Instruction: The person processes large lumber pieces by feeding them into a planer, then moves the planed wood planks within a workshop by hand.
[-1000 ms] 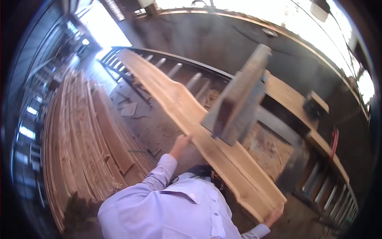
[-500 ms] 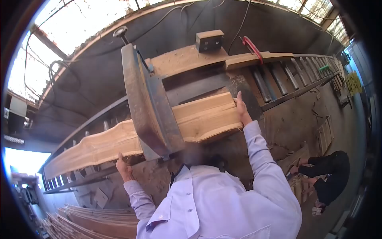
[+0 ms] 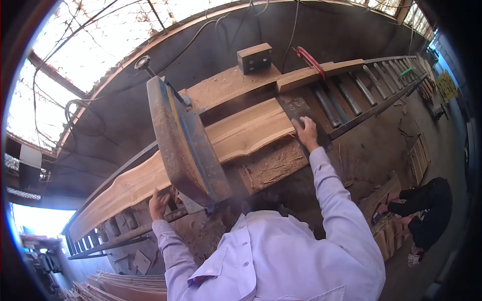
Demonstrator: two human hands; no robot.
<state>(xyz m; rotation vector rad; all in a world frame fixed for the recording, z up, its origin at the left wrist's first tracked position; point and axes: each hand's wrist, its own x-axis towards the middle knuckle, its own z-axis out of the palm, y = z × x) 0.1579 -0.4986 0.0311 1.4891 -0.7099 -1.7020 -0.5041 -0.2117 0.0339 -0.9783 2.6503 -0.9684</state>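
Observation:
A long wooden board [image 3: 246, 127] with an uneven near edge lies across the machine bed, passing behind an upright metal machine column [image 3: 175, 145]. My right hand [image 3: 307, 133] is at the board's right end, its fingertips against the near corner and the thumb apart from the fingers. Beside the board's near edge, left of the column, is my left hand [image 3: 159, 205], fingers apart and upper fingertips at the edge. Neither hand is wrapped round the board. The column hides the board's middle.
A red clamp [image 3: 311, 62] holds a wooden strip [image 3: 321, 75] along the far side. Metal rollers [image 3: 346, 95] extend right. Sawdust and splinters [image 3: 276, 165] cover the near bed. Another person [image 3: 427, 213] crouches at lower right. Stacked planks [image 3: 130, 286] lie at lower left.
The board has shifted away from me, toward the far side of the bed, baring the sawdust-covered near part. My right hand has moved with its end; my left hand's fingers have loosened at the edge.

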